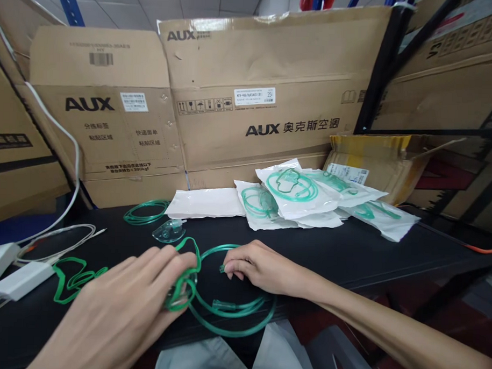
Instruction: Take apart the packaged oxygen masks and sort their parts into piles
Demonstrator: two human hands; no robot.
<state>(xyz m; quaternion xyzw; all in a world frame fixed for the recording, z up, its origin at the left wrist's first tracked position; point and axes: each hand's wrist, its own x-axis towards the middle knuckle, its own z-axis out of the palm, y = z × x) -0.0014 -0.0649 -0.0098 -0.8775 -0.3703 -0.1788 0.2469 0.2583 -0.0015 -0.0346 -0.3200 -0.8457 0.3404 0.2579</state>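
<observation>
My left hand is closed around a clear oxygen mask with a green elastic strap; the fingers hide much of the mask. Between the pinched fingertips of my right hand is one end of the green oxygen tubing, just right of the mask. The rest of this tubing lies in loops on the black table below, with a clear green connector on it. Beyond my left hand sits another clear mask part. Loose green elastic straps lie left of that hand.
Coiled green tubing and a flat white packet lie at the back. Right of them are several white pouches of tubing. A white charger with cables is at left. Large cardboard boxes wall off the rear.
</observation>
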